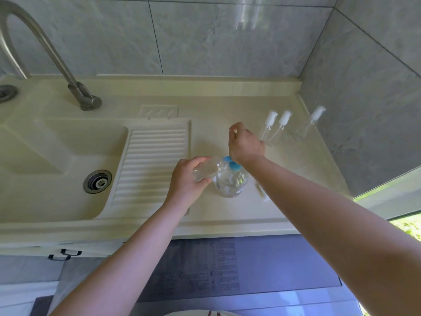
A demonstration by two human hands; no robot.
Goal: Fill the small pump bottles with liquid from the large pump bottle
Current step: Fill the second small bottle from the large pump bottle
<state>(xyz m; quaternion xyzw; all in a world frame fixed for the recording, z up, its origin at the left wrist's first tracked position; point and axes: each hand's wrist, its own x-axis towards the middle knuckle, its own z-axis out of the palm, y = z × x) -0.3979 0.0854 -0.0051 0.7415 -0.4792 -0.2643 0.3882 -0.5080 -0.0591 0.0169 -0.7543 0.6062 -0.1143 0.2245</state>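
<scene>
At the counter's near middle, the left hand (185, 179) gripped a tilted small clear bottle (208, 170), its mouth beside the blue pump (232, 164) of the large pump bottle (231, 184), while the right hand (245, 144), fingers curled with nothing visibly held, hovered above.

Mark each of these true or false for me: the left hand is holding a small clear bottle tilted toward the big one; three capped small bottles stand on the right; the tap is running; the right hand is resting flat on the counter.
1. The left hand holds a small clear bottle tilted toward the large pump bottle: true.
2. Three small bottles with white tops stand at the counter's right: true.
3. The tap is running: false; no water is visible coming from it.
4. The right hand rests flat on the counter: false; it is raised above the large bottle's blue pump, fingers curled.
</scene>
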